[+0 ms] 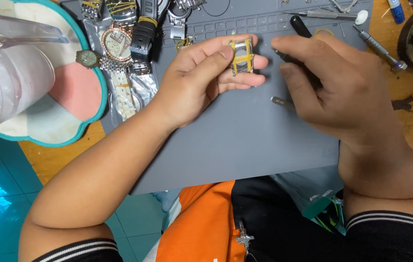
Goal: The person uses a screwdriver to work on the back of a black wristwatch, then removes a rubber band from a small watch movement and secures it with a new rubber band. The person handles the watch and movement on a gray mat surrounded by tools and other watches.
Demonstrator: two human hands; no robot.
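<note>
Above the smooth grey mat [245,140], near its far edge, the left hand [201,80] pinches a small square metal watch case [242,56] between fingertips; the right hand [335,90] curls tight around a black-handled tool [299,26].

A wooden workbench [412,123] of orange-brown tone carried the work. A grey mat [245,140] with moulded compartments along its far edge covered its middle and overhung the near edge. On the mat's far left lay a row of wristwatches [119,36], some in clear plastic sleeves, one rose-gold, one black-strapped. A small flat metal piece [280,101] rested on the mat's open centre. Slim screwdrivers [379,48] lay at the far right, one partly off the mat. Left of the mat sat a flower-shaped teal-rimmed tray [78,97], with a clear plastic jug [12,68] over it.
</note>
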